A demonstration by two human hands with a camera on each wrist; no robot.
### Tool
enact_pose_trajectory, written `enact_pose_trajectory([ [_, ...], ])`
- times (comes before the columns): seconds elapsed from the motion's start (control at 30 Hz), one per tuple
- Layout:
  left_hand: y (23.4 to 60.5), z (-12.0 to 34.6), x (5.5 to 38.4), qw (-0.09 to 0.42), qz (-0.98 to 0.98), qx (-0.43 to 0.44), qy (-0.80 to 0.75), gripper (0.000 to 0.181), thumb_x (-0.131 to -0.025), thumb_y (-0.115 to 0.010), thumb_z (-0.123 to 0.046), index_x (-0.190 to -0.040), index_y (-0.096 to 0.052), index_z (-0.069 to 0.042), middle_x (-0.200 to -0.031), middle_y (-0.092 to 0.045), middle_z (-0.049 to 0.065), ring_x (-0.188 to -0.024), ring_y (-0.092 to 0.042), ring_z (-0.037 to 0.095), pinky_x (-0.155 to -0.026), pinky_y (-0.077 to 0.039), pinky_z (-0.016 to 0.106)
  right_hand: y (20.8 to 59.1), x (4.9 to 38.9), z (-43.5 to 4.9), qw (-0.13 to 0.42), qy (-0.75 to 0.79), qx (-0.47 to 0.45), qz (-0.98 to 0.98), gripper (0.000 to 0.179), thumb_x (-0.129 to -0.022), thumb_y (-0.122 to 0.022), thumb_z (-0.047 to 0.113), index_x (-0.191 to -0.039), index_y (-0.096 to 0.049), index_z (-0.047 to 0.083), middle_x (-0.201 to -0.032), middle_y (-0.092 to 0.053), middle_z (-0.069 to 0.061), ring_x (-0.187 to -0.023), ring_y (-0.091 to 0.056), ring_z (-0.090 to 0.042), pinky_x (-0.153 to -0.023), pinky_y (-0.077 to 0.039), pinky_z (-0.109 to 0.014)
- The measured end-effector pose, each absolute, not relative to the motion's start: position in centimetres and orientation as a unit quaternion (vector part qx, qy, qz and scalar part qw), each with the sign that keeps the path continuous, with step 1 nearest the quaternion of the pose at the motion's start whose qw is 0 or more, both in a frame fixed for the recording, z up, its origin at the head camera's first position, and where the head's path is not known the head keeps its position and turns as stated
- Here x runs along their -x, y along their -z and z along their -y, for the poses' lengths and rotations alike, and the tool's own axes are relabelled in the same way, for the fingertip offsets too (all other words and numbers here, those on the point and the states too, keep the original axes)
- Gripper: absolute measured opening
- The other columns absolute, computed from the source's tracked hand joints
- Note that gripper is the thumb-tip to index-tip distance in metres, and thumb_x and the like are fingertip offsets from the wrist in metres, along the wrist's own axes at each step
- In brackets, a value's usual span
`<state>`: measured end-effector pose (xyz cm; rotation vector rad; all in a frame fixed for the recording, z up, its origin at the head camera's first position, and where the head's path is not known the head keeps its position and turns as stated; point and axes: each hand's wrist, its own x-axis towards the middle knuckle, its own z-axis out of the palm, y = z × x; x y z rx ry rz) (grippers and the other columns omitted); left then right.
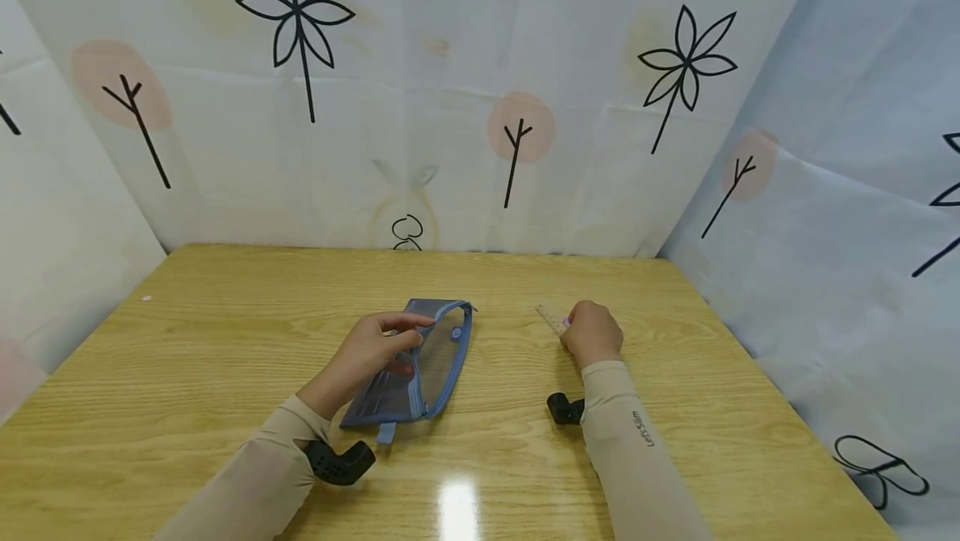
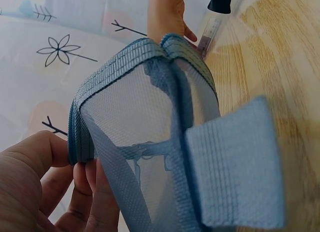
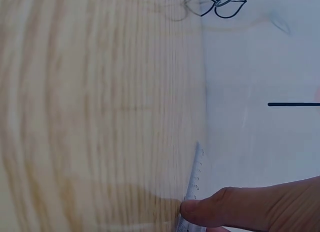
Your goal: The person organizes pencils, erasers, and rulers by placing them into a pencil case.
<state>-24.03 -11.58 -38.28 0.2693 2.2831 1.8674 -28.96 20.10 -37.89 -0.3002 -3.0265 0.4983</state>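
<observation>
A blue mesh zip pouch (image 1: pixel 420 366) lies on the wooden table (image 1: pixel 225 333) in the middle. My left hand (image 1: pixel 375 349) grips its upper edge, fingers curled over the rim; in the left wrist view the pouch (image 2: pixel 150 142) fills the frame with my fingers (image 2: pixel 75 192) at its edge. My right hand (image 1: pixel 592 333) holds a small clear ruler (image 1: pixel 551 318) that sticks out to the upper left, low over the table. The right wrist view shows a finger (image 3: pixel 240 207) pressed on the ruler (image 3: pixel 195 187).
Printed white cloth (image 1: pixel 465 91) walls the table on the back and both sides. Bare wood stretches to the left and in front of the pouch. Black wrist camera mounts (image 1: pixel 337 462) sit under each forearm.
</observation>
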Motion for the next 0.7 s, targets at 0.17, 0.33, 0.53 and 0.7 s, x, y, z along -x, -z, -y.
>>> enact_pose_trajectory([
  [0.17, 38.32, 11.55, 24.06, 0.089, -0.769, -0.089, -0.627, 0.034, -0.097, -0.056, -0.011, -0.130, -0.063, -0.002, -0.134, -0.055, 0.016, -0.096, -0.053, 0.023, -0.070, -0.061, 0.037, 37.78, 28.88, -20.00, 0.030, -0.160, 0.092, 0.982, 0.023, -0.079, -0.076, 0.009, -0.100, -0.071, 0.000, -0.096, -0.070, -0.015, -0.079, -0.065, -0.028, -0.065, -0.056, -0.046],
  [0.33, 38.34, 11.51, 24.15, 0.089, -0.769, -0.087, -0.628, 0.034, -0.097, -0.056, -0.011, -0.130, -0.063, -0.001, -0.135, -0.054, 0.015, -0.098, -0.053, 0.024, -0.070, -0.061, 0.038, 37.79, 28.85, -19.85, 0.026, -0.160, 0.088, 0.983, 0.015, -0.080, -0.077, 0.010, -0.090, -0.069, 0.003, -0.089, -0.068, -0.013, -0.071, -0.060, -0.025, -0.056, -0.052, -0.040],
  [0.53, 38.35, 11.51, 24.19, 0.090, -0.768, -0.085, -0.628, 0.033, -0.098, -0.055, -0.010, -0.128, -0.065, -0.003, -0.133, -0.055, 0.016, -0.097, -0.054, 0.024, -0.070, -0.061, 0.038, 38.14, 28.92, -19.65, 0.033, -0.158, 0.086, 0.983, 0.015, -0.079, -0.079, 0.011, -0.081, -0.066, 0.004, -0.076, -0.064, -0.011, -0.064, -0.059, -0.026, -0.050, -0.048, -0.038],
  [0.7, 38.33, 11.44, 24.15, 0.091, -0.767, -0.081, -0.629, 0.032, -0.097, -0.056, -0.009, -0.127, -0.066, -0.004, -0.134, -0.055, 0.016, -0.099, -0.054, 0.024, -0.070, -0.061, 0.038, 38.57, 29.07, -19.53, 0.041, -0.148, 0.083, 0.985, 0.021, -0.079, -0.078, 0.012, -0.091, -0.065, 0.002, -0.079, -0.063, -0.013, -0.067, -0.060, -0.029, -0.053, -0.052, -0.043],
])
